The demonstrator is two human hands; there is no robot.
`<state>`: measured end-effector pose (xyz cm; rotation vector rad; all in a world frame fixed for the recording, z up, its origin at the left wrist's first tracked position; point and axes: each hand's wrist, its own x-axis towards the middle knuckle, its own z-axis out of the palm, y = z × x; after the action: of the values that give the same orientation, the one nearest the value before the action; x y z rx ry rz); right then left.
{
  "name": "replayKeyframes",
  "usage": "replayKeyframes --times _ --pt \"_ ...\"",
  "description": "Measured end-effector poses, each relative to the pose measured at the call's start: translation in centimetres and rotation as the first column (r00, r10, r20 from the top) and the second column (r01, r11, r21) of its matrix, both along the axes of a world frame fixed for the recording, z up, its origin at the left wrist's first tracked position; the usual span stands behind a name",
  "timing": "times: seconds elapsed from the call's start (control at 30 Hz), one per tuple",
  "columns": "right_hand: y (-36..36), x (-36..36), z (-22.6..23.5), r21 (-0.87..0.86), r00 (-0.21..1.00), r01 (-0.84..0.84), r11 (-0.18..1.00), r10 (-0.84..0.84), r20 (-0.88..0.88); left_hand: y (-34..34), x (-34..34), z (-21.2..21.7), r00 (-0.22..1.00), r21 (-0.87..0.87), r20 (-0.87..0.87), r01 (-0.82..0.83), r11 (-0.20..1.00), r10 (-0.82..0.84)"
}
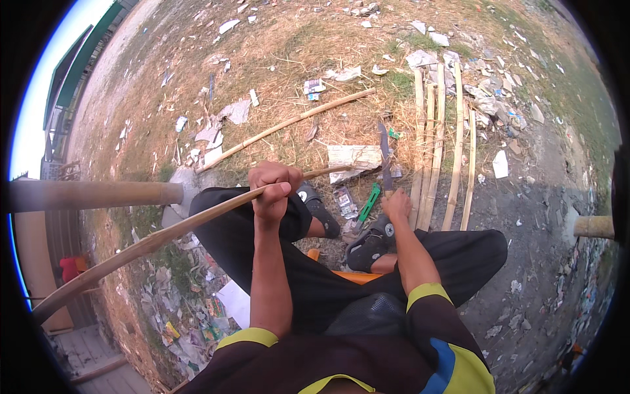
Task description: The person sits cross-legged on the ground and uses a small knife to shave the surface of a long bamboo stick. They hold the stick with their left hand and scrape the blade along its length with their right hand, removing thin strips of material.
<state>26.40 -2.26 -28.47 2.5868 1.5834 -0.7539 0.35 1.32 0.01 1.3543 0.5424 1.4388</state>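
Observation:
My left hand (272, 189) is closed in a fist around a long split bamboo strip (157, 240). The strip slants from the lower left across my left knee, and its thin far end reaches a pale wooden block (354, 156) on the ground. My right hand (396, 207) is wrapped round the handle of a machete (384, 148). Its dark blade points away from me, just right of the block and apart from the strip. A green-handled tool (369, 202) lies between my shoes, left of my right hand; its exact kind is unclear.
Several bamboo strips (457, 144) lie side by side at the right. Another bamboo strip (289, 125) rests slantwise beyond my left hand. Thick bamboo poles stand at the left (98, 195) and right (594, 226). Paper and plastic litter (197, 295) is scattered over the dry grass.

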Motion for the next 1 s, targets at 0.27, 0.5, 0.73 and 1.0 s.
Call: replayKeyframes --times 0.27,0.5,0.73,1.0 --pt "2.8 1.8 1.0 -0.129 0.570 0.424 0.896 -0.375 -0.731 2.5 -0.1 1.3 1.000 -0.068 -0.024 0.010 0.998 -0.011" --pt "3.4 -1.1 6.0 0.404 0.747 0.381 0.832 -0.019 -0.665 6.8 0.4 1.3 0.999 -0.096 -0.037 -0.008 0.995 0.004" --pt "-1.1 -7.3 4.9 0.309 0.930 -0.093 0.947 0.194 -0.312 6.8 -0.3 0.8 1.000 -0.104 0.000 -0.002 0.995 0.002" --pt "1.6 -7.1 11.8 0.592 0.839 -0.016 0.805 0.333 -0.430 6.4 -1.1 0.6 0.999 -0.066 -0.039 -0.017 0.998 0.015"
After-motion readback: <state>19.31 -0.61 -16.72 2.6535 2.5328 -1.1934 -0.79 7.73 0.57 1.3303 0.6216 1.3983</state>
